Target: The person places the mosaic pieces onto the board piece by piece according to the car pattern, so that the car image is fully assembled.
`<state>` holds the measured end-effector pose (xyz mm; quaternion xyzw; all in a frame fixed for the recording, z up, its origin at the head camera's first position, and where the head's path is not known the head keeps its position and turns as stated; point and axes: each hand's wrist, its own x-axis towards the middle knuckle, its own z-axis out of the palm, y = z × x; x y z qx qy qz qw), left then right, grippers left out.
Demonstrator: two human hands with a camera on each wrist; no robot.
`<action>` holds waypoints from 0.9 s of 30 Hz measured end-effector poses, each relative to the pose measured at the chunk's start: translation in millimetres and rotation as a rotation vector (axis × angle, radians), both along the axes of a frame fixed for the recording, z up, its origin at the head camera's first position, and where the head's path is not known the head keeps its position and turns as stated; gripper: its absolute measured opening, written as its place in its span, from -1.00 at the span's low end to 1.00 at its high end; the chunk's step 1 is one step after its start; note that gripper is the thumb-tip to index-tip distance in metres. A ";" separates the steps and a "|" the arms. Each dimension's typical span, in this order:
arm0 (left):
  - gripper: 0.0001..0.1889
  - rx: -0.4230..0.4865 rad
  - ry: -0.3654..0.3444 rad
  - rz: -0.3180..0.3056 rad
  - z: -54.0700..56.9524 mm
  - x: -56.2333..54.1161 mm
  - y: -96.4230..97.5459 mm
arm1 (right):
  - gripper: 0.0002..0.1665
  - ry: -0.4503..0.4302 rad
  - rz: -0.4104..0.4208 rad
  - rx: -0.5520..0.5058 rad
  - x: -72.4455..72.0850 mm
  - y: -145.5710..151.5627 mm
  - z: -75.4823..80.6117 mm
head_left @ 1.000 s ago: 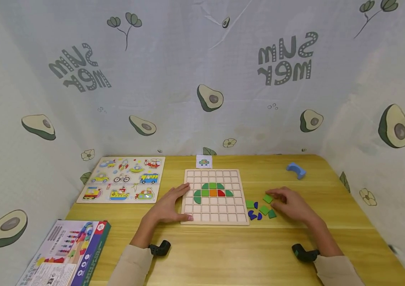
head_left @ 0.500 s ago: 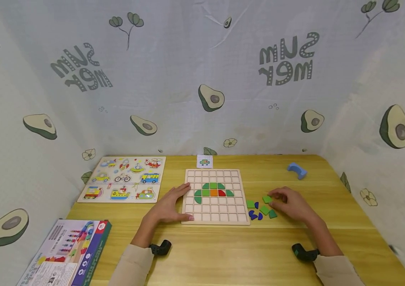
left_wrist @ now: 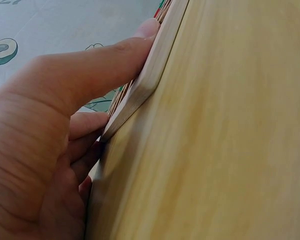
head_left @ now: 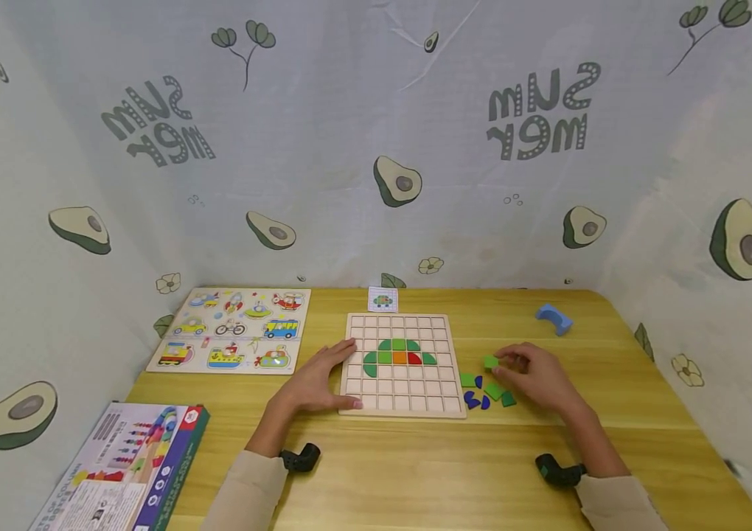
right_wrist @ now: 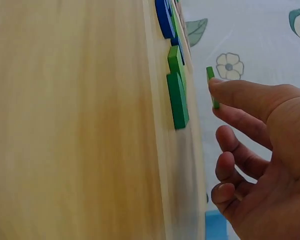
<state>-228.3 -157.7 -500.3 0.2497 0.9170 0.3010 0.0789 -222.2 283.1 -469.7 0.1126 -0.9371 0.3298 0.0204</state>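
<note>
Pinched between the thumb and index finger of my right hand (head_left: 537, 376) is a light green square tile (head_left: 491, 362), lifted off the table in the right wrist view. Below it lie more tiles: a light green square (head_left: 494, 391), a dark green quarter-round (head_left: 507, 399) and several blue half-rounds (head_left: 472, 400). My left hand (head_left: 312, 380) rests at the left side of the wooden grid board (head_left: 399, 403), thumb (left_wrist: 125, 57) on its front edge and fingers spread along its side. Green, orange and red tiles (head_left: 399, 358) on the board form a domed shape.
Behind the board stands a small picture card (head_left: 383, 299). A vehicle puzzle board (head_left: 230, 328) lies at the back left, with a toy box (head_left: 124, 464) in front of it. A blue arch block (head_left: 554, 318) sits at the back right; patterned cloth (head_left: 323, 147) hangs behind the table.
My right hand has raised the light green square tile off the table and tilted it. My left hand stays at the board. The head view has shifted slightly.
</note>
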 end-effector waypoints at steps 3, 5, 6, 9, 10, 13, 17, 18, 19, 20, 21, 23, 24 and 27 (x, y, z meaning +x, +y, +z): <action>0.13 -0.004 -0.008 0.005 0.5 0.0 -0.2 | -0.60 -0.004 -0.006 -0.019 -0.1 -7.7 2.3; 0.13 -0.007 -0.010 0.005 0.9 0.1 -0.3 | -0.57 -0.005 -0.011 -0.022 -0.6 -13.1 3.0; 0.13 -0.007 -0.010 0.003 1.0 -0.1 -0.3 | -0.57 -0.005 -0.013 -0.024 -1.0 -15.8 3.1; 0.13 -0.002 -0.009 0.001 0.7 -0.4 -0.3 | -0.58 -0.004 -0.010 -0.029 -2.5 -24.4 3.3; 0.13 -0.002 -0.008 0.000 0.6 -0.6 -0.1 | -0.58 -0.002 -0.008 -0.029 -2.9 -27.5 3.0; 0.13 -0.002 -0.008 0.001 -0.1 -0.9 -0.2 | -0.60 0.001 0.011 -0.042 -4.1 -37.7 2.3; 0.13 -0.003 -0.009 0.006 -0.8 -0.6 -0.5 | -0.66 0.001 0.041 -0.065 -6.3 -54.3 1.7; 0.13 -0.003 -0.010 0.007 -0.8 -0.5 -0.6 | -0.67 -0.001 0.048 -0.067 -7.0 -58.7 1.5; 0.13 -0.002 -0.011 0.008 -0.7 -0.4 -0.6 | -0.68 -0.003 0.050 -0.068 -7.7 -63.2 1.2; 0.13 -0.001 -0.010 0.009 -0.5 -0.3 -0.5 | -0.69 -0.004 0.054 -0.069 -8.2 -67.6 1.0; 0.13 0.001 -0.011 0.009 -0.5 -0.3 -0.5 | -0.70 -0.008 0.057 -0.071 -8.7 -71.7 0.7; 0.13 0.005 -0.010 0.008 -0.4 -0.3 -0.3 | -0.71 -0.015 0.065 -0.082 -9.1 -79.8 0.4; 0.13 0.007 -0.010 0.007 -0.4 -0.3 -0.2 | -0.71 -0.018 0.067 -0.091 -9.1 -84.0 0.6; 0.14 0.007 -0.011 0.008 -0.6 -0.4 -0.1 | -0.73 -0.007 0.081 -0.118 -9.3 -95.9 1.4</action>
